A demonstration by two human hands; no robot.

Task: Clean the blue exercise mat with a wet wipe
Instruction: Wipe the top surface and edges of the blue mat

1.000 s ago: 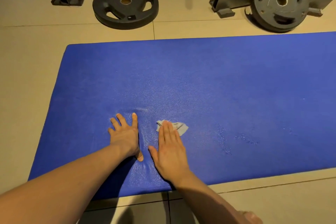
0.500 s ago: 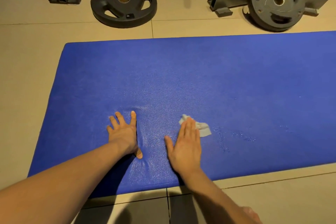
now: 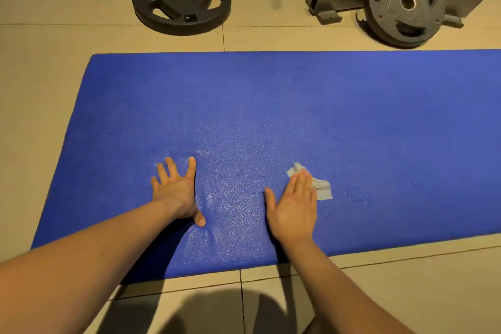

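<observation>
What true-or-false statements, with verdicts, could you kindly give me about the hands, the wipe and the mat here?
1. The right hand presses flat on the wet wipe. True.
2. The left hand holds a second wipe. False: it rests bare on the blue mat.
3. A black weight plate lies on the floor beyond the mat. True.
4. The wipe lies on the floor tiles. False: it lies on the mat.
</observation>
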